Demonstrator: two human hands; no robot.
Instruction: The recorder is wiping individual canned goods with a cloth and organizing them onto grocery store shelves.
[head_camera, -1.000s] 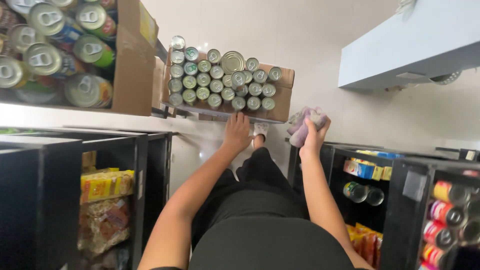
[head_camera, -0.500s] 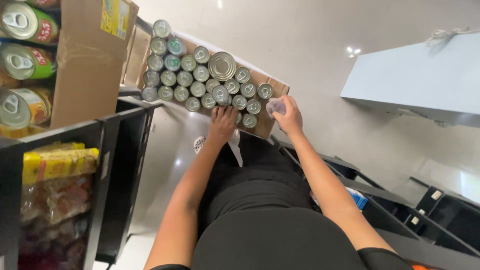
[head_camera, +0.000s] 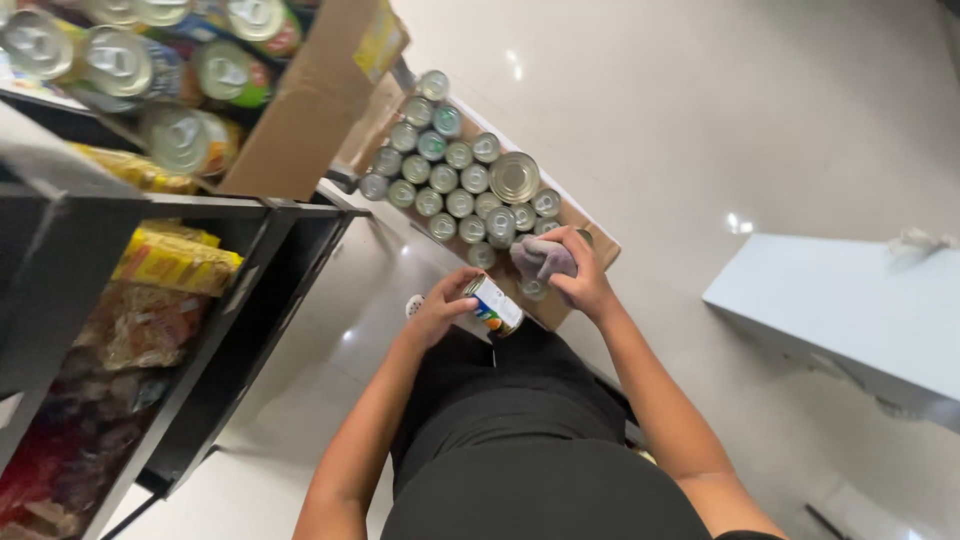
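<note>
I saw the left hand (head_camera: 440, 312) closed around a can (head_camera: 495, 305), held tilted just below the cardboard tray (head_camera: 585, 225) of cans (head_camera: 450, 180) (lids up). The right hand (head_camera: 580, 275) gripped a grey cloth (head_camera: 540, 257) over the tray's near corner.

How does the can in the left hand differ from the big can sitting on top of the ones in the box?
The held can lies tilted on its side in the left hand, showing a colourful label; the big can stands upright on the smaller cans, showing only its lid. The big can's lid looks clearly wider than the held can's end. Both are round metal cans with silvery ends.
</note>
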